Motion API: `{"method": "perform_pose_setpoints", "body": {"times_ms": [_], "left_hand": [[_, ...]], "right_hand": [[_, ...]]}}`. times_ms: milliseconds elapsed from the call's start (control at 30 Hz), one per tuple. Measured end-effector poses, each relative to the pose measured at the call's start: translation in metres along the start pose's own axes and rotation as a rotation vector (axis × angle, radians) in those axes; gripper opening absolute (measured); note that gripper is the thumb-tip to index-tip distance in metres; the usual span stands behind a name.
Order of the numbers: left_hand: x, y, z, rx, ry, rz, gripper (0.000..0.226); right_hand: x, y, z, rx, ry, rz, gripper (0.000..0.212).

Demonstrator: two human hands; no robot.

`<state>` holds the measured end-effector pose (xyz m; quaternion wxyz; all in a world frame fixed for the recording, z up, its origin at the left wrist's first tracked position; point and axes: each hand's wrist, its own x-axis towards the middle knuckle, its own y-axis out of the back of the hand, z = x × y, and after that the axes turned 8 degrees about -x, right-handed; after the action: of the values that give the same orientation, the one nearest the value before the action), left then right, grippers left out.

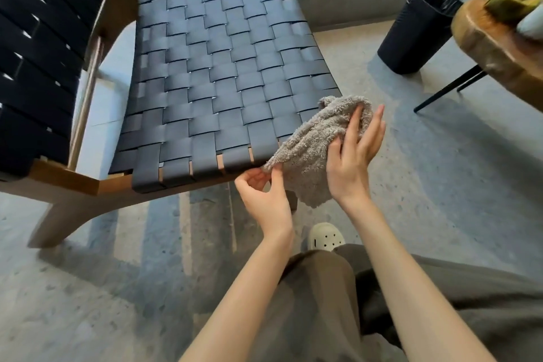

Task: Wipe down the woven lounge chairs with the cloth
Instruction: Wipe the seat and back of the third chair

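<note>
**While bunched, the cloth (311,153) wipes poorly**

It hangs by the woven chair's (211,67) front corner, left hand (264,194) pinching its edge, right hand (352,156) trapping it under the thumb, fingers nearly straight. Fold 1 flat pad, then wipe along the straps (202,129).

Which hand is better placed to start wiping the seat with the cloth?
Probably the right hand: it holds most of the cloth by the woven seat; the left hand only pinches an edge.
</note>
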<state>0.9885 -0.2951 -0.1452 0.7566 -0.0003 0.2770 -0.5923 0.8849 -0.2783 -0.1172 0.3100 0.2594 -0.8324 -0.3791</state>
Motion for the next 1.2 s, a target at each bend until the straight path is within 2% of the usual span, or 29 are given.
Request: {"method": "perform_pose_setpoints", "body": {"times_ms": [100, 200, 300, 400, 467, 533, 633, 767, 833, 900, 967, 1067, 1133, 1200], "left_hand": [[0.002, 0.002, -0.004, -0.011, 0.015, -0.017, 0.035], [0.004, 0.005, -0.004, 0.044, -0.003, -0.075, 0.023], [0.012, 0.018, -0.004, 0.154, -0.035, -0.138, 0.012], [0.028, 0.045, -0.005, 0.292, -0.022, -0.178, 0.013], [0.039, 0.066, -0.004, 0.376, -0.02, -0.195, 0.015], [0.047, 0.083, 0.0, 0.457, -0.032, -0.201, 0.018], [0.049, 0.094, 0.005, 0.505, 0.008, -0.232, 0.022], [0.051, 0.091, 0.004, 0.42, 0.148, -0.279, 0.027], [0.052, 0.084, 0.003, 0.309, 0.242, -0.238, 0.025], [0.05, 0.072, 0.004, 0.13, 0.314, -0.215, 0.013], [0.051, 0.06, 0.001, -0.022, 0.363, -0.183, 0.012], [0.051, 0.049, -0.003, -0.233, 0.436, -0.145, 0.012], [0.05, 0.046, -0.01, -0.282, 0.432, -0.146, 0.024], [0.048, 0.044, -0.018, -0.265, 0.389, -0.192, 0.037]], "right_hand": [[-0.014, -0.014, -0.013, 0.151, -0.112, 0.084, 0.063], [-0.03, -0.021, -0.024, 0.261, -0.14, 0.061, 0.063], [-0.054, -0.016, -0.027, 0.212, -0.058, 0.101, 0.059], [-0.078, -0.005, -0.016, 0.08, -0.012, 0.17, 0.044], [-0.087, 0.001, -0.002, -0.045, -0.066, 0.098, 0.035], [-0.091, 0.005, 0.013, -0.172, -0.159, -0.055, 0.03], [-0.088, 0.012, 0.024, -0.333, -0.202, -0.232, 0.022], [-0.067, 0.021, 0.027, -0.35, -0.232, -0.215, 0.023], [-0.056, 0.024, 0.025, -0.251, -0.239, -0.17, 0.021], [-0.048, 0.018, 0.019, -0.082, -0.27, -0.15, 0.017], [-0.039, 0.0, 0.011, 0.139, -0.426, -0.123, 0.009], [-0.036, -0.028, -0.004, 0.585, -0.691, -0.074, 0.021], [-0.042, -0.037, -0.012, 0.622, -0.687, -0.043, 0.025], [-0.051, -0.04, -0.011, 0.567, -0.581, -0.02, 0.024]]}}
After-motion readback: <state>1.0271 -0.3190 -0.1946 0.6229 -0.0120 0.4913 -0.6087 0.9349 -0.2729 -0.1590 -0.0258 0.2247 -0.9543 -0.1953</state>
